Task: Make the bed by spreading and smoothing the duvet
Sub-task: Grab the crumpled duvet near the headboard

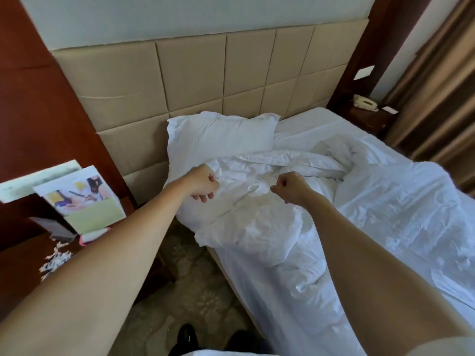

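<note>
Duvet (257, 201) lies bunched at the head of the bed (385, 227), below the pillow (218, 134), its bulk trailing right and toward the foot. Left hand (203, 185) and right hand (291, 188) are both curled, each grip pinching the crumpled top edge, left nearer the bed's side. Edge runs across the bed between the grips; judged next pull: up toward the headboard (205, 80)

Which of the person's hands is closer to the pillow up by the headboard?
Left. The left hand sits just below the pillow, at its near left corner, on the duvet. The right hand is farther off, toward the bed's middle.
</note>
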Demonstrator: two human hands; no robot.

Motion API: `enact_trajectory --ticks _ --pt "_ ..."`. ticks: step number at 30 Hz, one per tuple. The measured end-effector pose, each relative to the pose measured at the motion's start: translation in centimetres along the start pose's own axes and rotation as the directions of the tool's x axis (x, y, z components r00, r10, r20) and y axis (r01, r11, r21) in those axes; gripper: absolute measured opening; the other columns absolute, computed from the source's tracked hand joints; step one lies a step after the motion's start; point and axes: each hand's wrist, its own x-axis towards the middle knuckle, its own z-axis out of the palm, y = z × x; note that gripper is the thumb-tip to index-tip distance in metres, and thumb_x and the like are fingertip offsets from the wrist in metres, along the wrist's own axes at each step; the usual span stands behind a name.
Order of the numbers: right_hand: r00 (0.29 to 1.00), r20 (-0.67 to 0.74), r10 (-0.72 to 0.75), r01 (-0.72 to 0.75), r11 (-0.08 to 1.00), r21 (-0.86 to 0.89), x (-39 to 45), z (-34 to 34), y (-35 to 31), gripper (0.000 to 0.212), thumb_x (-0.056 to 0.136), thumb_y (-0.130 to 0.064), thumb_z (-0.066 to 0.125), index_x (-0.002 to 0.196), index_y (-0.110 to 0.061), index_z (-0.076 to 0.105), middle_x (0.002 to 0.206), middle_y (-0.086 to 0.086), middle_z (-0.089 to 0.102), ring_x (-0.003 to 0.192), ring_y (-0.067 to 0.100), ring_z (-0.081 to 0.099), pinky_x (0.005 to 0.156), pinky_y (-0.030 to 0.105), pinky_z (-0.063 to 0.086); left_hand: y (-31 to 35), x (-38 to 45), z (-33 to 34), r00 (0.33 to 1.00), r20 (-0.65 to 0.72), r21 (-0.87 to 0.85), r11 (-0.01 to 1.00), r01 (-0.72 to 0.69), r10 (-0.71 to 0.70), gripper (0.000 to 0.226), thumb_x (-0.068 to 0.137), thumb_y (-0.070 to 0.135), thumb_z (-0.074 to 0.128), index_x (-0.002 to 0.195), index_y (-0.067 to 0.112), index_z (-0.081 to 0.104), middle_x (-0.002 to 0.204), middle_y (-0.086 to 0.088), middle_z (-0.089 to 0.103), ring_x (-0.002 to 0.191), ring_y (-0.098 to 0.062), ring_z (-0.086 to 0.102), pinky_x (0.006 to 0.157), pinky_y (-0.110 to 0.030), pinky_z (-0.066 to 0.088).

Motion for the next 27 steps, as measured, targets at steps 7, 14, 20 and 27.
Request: enact_trajectory --ticks 7,14,20,27 --pt "0.991 -0.030 0.131 -0.132 0.991 -0.006 8.2 -0.5 -0.5 0.026 0.089 -0.016 0.062 0.068 -0.011 0.048 0.067 0.011 0.053 0.059 0.015 0.057 0.063 0.027 0.052 1.2 10.4 -2.9 0.985 0.159 0.016 0.997 -0.071 0.068 0.015 0.095 0.020 0.051 0.097 0.009 0.060 0.080 -0.004 0.073 0.063 -0.018 0.068 0.059 -0.027 0.052" --pt "0.977 0.015 0.214 -0.214 0.977 0.009 19.7 1.2 1.1 0.021 0.087 -0.014 0.062 0.069 -0.011 0.051 0.064 0.006 0.052 0.063 0.020 0.053 0.056 0.026 0.043 0.8 22.0 -3.9 0.977 0.214 0.048 0.998 -0.034 0.023 0.014 0.093 0.017 0.050 0.095 0.007 0.061 0.079 -0.005 0.073 0.062 -0.019 0.068 0.057 -0.026 0.049" --pt "0.964 0.083 0.254 -0.250 0.967 -0.046 29.9 3.6 2.2 0.019 0.086 -0.016 0.061 0.070 -0.013 0.053 0.075 0.004 0.055 0.070 0.023 0.053 0.053 0.023 0.036 0.4 31.5 -4.0 0.982 0.189 0.035 0.999 0.010 -0.016 0.016 0.094 0.018 0.052 0.094 0.006 0.062 0.083 -0.006 0.073 0.066 -0.018 0.068 0.060 -0.028 0.051" --pt "0.904 0.088 0.419 -0.428 0.894 0.135 39.1 8.7 3.4 0.029 0.093 -0.037 0.061 0.098 -0.008 0.060 0.097 0.005 0.057 0.093 0.022 0.054 0.084 0.034 0.046 -1.6 40.4 -0.5 0.998 0.056 -0.007 1.000 -0.014 0.014 0.013 0.091 0.023 0.055 0.099 0.014 0.059 0.098 -0.001 0.065 0.092 -0.024 0.063 0.083 -0.042 0.053"
